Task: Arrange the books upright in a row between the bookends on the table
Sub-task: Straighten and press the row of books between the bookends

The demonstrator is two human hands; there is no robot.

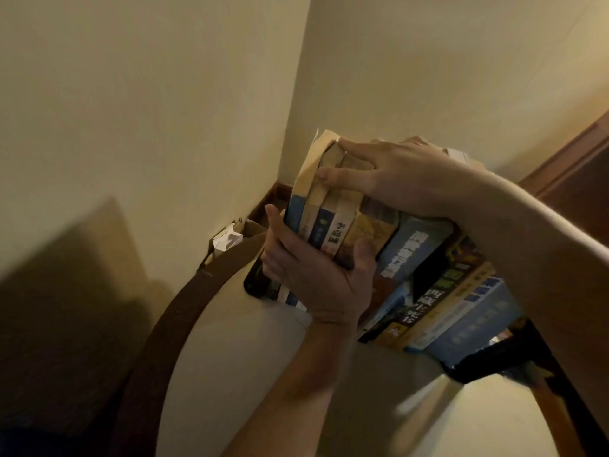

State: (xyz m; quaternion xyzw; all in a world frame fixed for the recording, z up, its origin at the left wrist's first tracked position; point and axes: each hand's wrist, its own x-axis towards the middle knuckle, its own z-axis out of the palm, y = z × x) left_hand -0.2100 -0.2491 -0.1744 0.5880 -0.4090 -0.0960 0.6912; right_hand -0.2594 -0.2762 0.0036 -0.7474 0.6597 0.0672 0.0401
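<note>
A row of books stands upright on the round pale table [250,357]. My left hand [316,272] grips the lower spines of a bundle of small paperbacks [324,222] at the row's left end. Over their top edges lies my right hand [389,176], fingers pressing down. Larger blue and dark books [438,291] fill the right part of the row. A black bookend [487,361] shows at the right end, and a dark piece [255,285] at the left end is mostly hidden behind my left hand.
The table has a dark brown rim [171,324] and stands in a corner of cream walls. A cardboard box with a white item [227,240] sits on the floor behind the table. Brown wooden trim [573,166] runs at the right.
</note>
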